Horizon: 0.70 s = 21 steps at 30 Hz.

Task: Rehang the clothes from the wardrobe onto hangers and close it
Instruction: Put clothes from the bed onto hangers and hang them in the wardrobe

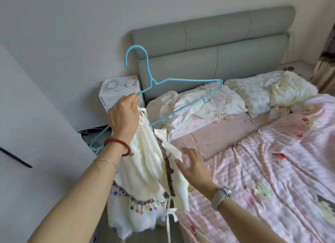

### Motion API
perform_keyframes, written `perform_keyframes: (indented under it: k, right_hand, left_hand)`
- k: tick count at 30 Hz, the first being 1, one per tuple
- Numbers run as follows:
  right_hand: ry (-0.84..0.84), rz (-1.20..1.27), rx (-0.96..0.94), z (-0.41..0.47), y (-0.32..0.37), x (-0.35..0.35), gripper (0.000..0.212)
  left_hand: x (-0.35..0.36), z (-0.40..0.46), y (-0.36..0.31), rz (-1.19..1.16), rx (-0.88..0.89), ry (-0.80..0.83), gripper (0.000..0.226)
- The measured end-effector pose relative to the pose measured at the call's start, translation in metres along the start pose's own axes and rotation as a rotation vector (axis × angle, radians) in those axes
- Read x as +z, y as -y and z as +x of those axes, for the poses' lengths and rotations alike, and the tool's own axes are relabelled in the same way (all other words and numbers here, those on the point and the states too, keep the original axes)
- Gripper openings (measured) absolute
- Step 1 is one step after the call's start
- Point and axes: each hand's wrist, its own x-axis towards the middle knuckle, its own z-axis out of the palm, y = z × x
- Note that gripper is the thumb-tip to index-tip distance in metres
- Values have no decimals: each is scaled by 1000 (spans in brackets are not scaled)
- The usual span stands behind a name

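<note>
My left hand grips a light blue wire hanger by its left shoulder, together with the top of a cream-white garment that hangs below it. The hanger is tilted, its hook up and its right end out over the bed. A brown patterned strip runs down the garment and coloured pom-poms trim its hem. My right hand is spread, fingers straight, beside the garment's right edge and holds nothing. Whether it touches the cloth I cannot tell.
A bed with a pink patterned sheet fills the right side, with pillows and loose cloth at its head under a grey padded headboard. A white bedside cabinet stands by the wall. A white panel is at the left.
</note>
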Motion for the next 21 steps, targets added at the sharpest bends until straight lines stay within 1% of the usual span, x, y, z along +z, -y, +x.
perform_keyframes:
  k: [1,3,4,7,8,10,12,13,14,18,21]
  right_hand:
    - [84,-6,31,-8,-3,16,52]
    - [133,-28,88,-16,-9,38,59]
    - [128,-38,127,-18,-12,43,56]
    - [86,-75,225,-18,-27,36,31]
    - [87,-69,225,-17,-35,28,30]
    - [109,-42,155,-11,-53,3,29]
    - [102,-18,91,-4,-66,-23,20]
    - [82,-5,83,0,-71,-35,19]
    - [73,15,110,6,-76,-45,23]
    - [192,228,323,34,-87,-71,20]
    - [107,458,459,43,-81,-74,22]
  left_hand:
    - [-2,-4,-1,-14,-17,-6,19]
    - [-7,-12,-2,-39,-64,-12,21]
    - [-10,-15,-1,-37,-92,-9,23]
    - [-19,-22,4,13,-162,-22,25]
    - [-23,-24,7,28,-177,-36,25]
    - [-32,-26,13,43,-204,-58,25]
    - [-37,-28,20,65,-243,-54,25]
    - [-39,-29,23,75,-263,-47,24]
    - [-39,-31,25,82,-281,-42,24]
    - [-38,-39,24,74,-310,-36,24]
    - [-38,-41,20,57,-295,-41,23]
